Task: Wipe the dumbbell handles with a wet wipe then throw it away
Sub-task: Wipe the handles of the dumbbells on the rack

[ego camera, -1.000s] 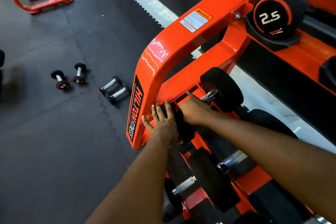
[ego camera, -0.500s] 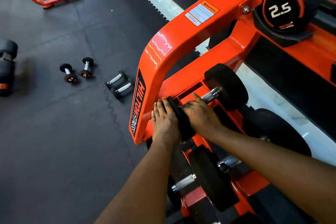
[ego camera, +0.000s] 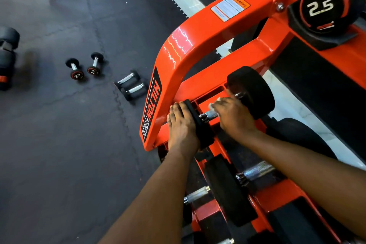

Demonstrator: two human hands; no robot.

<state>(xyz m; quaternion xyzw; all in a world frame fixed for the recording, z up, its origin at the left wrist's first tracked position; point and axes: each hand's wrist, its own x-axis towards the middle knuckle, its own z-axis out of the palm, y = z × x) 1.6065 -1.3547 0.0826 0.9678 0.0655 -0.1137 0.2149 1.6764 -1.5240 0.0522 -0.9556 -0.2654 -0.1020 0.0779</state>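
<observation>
A black dumbbell point(ego camera: 252, 90) lies on the lower shelf of the orange rack point(ego camera: 200, 31). Its chrome handle point(ego camera: 208, 115) shows between my two hands. My left hand point(ego camera: 181, 127) rests with straight fingers against the outer face of the dumbbell's near black head point(ego camera: 198, 123). My right hand point(ego camera: 234, 117) is curled round the handle with a white wet wipe point(ego camera: 214, 103) under its fingers; only a small white edge of the wipe shows.
More black dumbbells point(ego camera: 227, 188) sit lower on the same shelf, and a 2.5 dumbbell point(ego camera: 326, 4) rests on the upper shelf. On the dark floor mats lie two small 2.5 dumbbells point(ego camera: 84, 66), two others point(ego camera: 131, 86), and a larger one point(ego camera: 7, 53) at left.
My right hand has slid along the handle towards the far head, uncovering the chrome near my left hand. The wipe's white edge now shows. My left hand stays on the near head.
</observation>
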